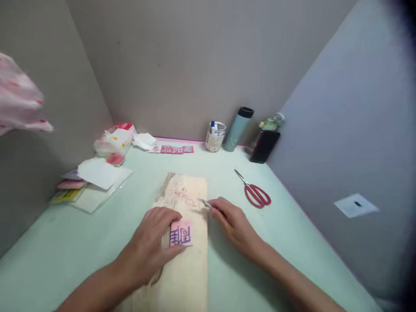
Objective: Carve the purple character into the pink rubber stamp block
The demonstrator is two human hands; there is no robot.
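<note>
On a wooden board (196,279), a pink block (180,234) with purple marks.
The left hand (152,238) holds it between thumb and fingers; the right hand's (232,220) fingers grip a slim knife (206,203), tip near pink shavings (180,195). Scissors (255,193) lie rightward.

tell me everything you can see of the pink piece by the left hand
The pink piece is small and roughly squarish, its pale pink face marked with dark purple strokes resembling a written character. A whitish strip shows along its near edge; its material is unclear. It lies marked face up on the wooden board, held by the left hand, thumb at the near edge, fingers at the far one.
</note>
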